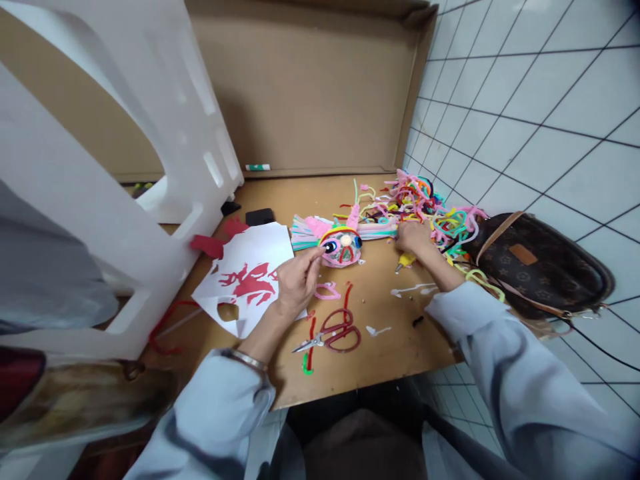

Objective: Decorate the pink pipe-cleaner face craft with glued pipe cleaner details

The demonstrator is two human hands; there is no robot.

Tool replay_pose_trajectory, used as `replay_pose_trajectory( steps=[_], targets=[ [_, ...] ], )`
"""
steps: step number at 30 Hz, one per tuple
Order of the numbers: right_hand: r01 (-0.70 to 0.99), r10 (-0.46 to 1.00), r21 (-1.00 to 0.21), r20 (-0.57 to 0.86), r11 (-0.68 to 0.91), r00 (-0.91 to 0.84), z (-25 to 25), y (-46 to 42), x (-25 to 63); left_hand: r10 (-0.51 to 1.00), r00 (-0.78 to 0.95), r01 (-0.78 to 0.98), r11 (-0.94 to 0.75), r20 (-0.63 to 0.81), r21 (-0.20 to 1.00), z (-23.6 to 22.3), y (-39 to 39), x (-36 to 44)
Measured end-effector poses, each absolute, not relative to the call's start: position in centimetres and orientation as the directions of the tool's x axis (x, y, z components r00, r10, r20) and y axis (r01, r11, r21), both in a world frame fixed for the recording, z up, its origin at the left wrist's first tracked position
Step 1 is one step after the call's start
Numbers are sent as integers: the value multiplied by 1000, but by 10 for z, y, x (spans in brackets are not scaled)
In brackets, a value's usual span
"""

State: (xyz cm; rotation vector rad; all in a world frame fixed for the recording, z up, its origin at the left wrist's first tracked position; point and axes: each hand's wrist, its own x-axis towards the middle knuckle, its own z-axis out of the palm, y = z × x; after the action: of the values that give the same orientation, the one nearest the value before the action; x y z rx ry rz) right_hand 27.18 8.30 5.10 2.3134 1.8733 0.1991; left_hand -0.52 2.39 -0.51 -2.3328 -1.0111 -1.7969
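Observation:
A pipe-cleaner figure with big round eyes, a pink rim and striped side fringes lies mid-table. My left hand is closed at its left edge, thumb and finger pinched beside one eye. At the end of the figure's right fringe, my right hand is curled shut by the heap of pipe cleaners; what its fingers hold is hidden. A yellow tool with a metal nozzle, like a glue gun tip, shows just below that hand. Red-handled scissors lie nearer me.
Loose pipe cleaners are heaped at the back right, beside a brown patterned bag. White paper with red cut-outs lies left. A black object sits behind it. A white plastic panel borders the left, a tiled wall the right.

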Motion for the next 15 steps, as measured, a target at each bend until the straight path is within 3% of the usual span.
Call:
replay_pose_trajectory(
  steps=[3, 5, 6, 7, 9, 12, 15],
  targets=[
    [970, 972, 126, 137, -209, 191, 63, 61, 279, 525, 80, 457, -775, 847, 437, -3, 18, -2],
    [964, 943, -255, 297, -73, 150, 69, 44, 279, 586, 39, 408, -749, 809, 522, -2, 12, 2],
    [877, 943, -480, 303, 26, 138, 71, 35, 276, 619, 27, 380, -733, 785, 564, -1, 9, 4],
    [727, 952, -679, 279, 101, 127, 73, 27, 272, 648, 21, 347, -719, 762, 602, 0, 6, 7],
    [402, 982, -899, 189, 173, -1, 72, 12, 260, 694, 34, 269, -700, 720, 662, 2, 1, 11],
    [145, 983, -976, 147, 162, -110, 67, -1, 237, 751, 65, 185, -656, 657, 731, 4, -4, 14],
    [2, 977, -983, 185, 186, -106, 56, -3, 215, 812, 95, 164, -584, 576, 795, 7, -7, 12]
  ],
)
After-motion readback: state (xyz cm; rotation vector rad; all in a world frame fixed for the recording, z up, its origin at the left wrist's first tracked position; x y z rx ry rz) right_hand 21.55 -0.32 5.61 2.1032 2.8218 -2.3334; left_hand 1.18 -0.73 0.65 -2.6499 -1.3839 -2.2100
